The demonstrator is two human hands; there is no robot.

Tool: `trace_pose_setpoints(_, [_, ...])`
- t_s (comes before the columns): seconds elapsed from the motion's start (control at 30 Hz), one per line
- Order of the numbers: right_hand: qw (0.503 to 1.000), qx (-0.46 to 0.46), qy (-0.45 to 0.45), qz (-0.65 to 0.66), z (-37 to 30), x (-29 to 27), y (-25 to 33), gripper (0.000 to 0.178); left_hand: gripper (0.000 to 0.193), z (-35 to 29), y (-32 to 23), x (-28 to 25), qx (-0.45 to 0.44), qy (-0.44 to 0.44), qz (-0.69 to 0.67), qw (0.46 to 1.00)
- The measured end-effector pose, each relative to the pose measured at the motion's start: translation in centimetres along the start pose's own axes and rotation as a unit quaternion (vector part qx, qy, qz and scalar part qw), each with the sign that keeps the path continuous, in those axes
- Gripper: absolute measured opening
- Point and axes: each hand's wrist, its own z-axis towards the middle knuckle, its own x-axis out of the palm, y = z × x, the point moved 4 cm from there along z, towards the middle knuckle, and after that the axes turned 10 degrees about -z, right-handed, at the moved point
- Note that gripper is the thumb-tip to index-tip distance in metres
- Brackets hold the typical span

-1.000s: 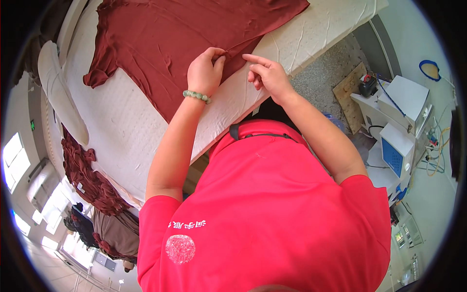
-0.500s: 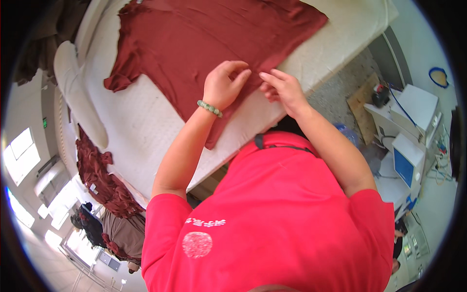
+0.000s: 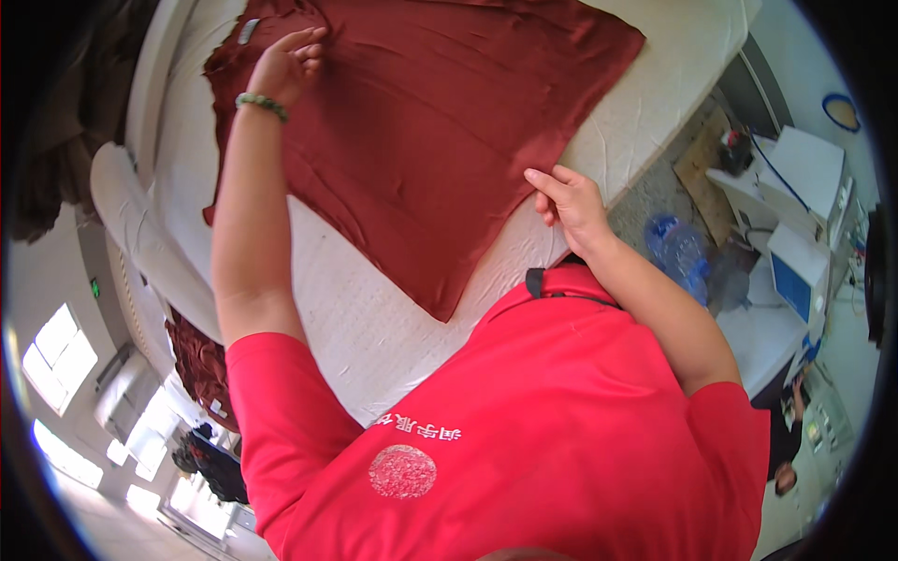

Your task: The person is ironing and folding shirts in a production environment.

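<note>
A dark red knit garment (image 3: 421,159) lies spread over a white padded table, one pointed corner toward me. My left hand (image 3: 288,67), with a green bead bracelet at its wrist, is over the garment's upper left part, near a small white label (image 3: 248,32). Its fingers are loosely bent and a little apart, with no cloth visible between them. At the garment's right edge, my right hand (image 3: 572,204) has thumb and fingers closed on the cloth's rim.
The white padded table (image 3: 341,318) runs under the garment. A narrow padded pressing arm (image 3: 140,220) stands left of it, with more dark red cloth (image 3: 196,365) below. To the right are a large clear blue bottle (image 3: 675,245), white machines (image 3: 806,182) and another person (image 3: 786,449).
My left hand has moved up and left across the garment. My right hand has shifted slightly toward me and closed on the edge. The near part of the garment now lies spread wider.
</note>
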Motion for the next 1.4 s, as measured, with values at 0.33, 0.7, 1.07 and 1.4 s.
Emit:
trace_pose_setpoints(0.33, [1.0,0.008,0.014,0.003,-0.2,-0.2,-0.8,0.013,0.027,0.3,-0.6,1.2,0.102,-0.139,0.187,0.967])
trace_pose_setpoints(0.7, [1.0,0.007,0.008,-0.02,-0.3,0.2,-0.2,0.018,0.029,-0.1,-1.8,1.6,0.195,-0.121,0.49,0.841])
trace_pose_setpoints(1.07, [0.998,0.029,-0.029,-0.039,-0.2,0.4,0.2,0.024,0.039,0.3,-1.0,0.0,0.11,0.032,0.356,0.927])
trace_pose_setpoints(1.4, [0.999,0.032,-0.023,-0.035,0.3,-0.1,-0.5,0.029,0.045,1.1,-1.3,-0.3,0.15,-0.002,0.541,0.827])
